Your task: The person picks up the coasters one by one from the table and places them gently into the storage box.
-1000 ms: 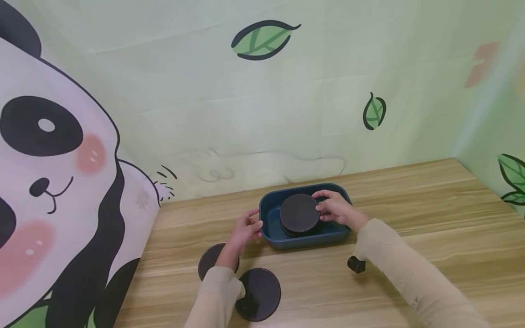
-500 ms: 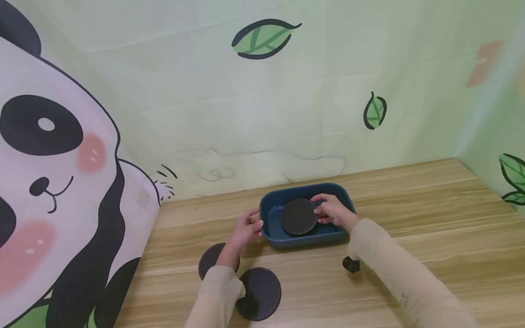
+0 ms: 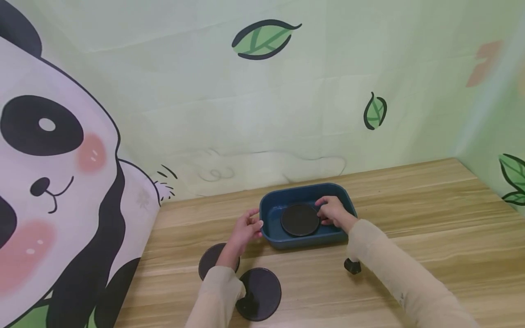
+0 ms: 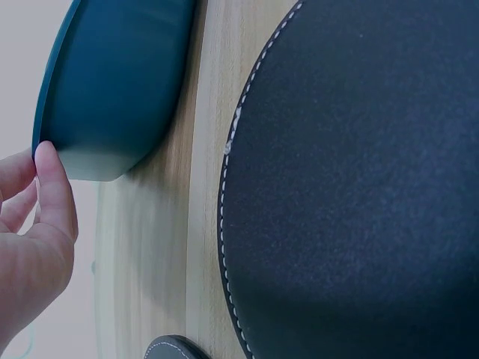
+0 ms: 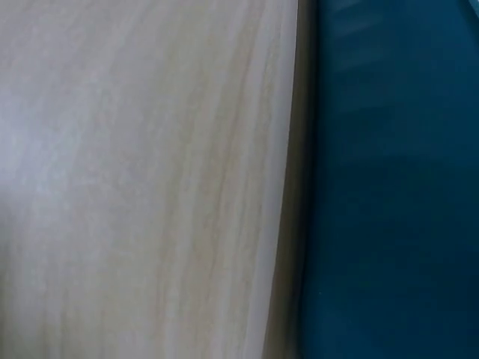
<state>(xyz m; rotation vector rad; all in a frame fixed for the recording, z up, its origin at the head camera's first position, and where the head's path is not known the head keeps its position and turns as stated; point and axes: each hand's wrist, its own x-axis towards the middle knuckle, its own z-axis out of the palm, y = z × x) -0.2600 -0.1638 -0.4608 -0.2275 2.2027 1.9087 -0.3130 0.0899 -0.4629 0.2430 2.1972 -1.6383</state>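
Observation:
A deep blue rectangular bin [image 3: 283, 242] stands on the wooden table with a round black coaster [image 3: 300, 220] lying flat inside. At the coaster's right edge is my right hand [image 3: 334, 212], reaching over the bin's front right side with loosely bent fingers. My left hand [image 3: 245, 229] pinches the rim at the bin's left end; the left wrist view has its thumb [image 4: 56, 187] against the outer wall. Two more black coasters lie on the table: one [image 3: 262, 296] beside my left sleeve, another [image 3: 209, 260] partly under my forearm. White stitching edges the near coaster [image 4: 352, 179].
A wooden tabletop [image 3: 426, 214] runs back to a pale green cloth wall [image 3: 197, 91] printed with leaves and a panda. Below my right sleeve hangs a small black device [image 3: 352, 266]. The right wrist view holds only tabletop and the bin's blue side [image 5: 397, 187].
The coaster at my right hand has gone from raised and tilted to flat in the bin. My right hand has lowered with it and come off its edge. My left hand stays put.

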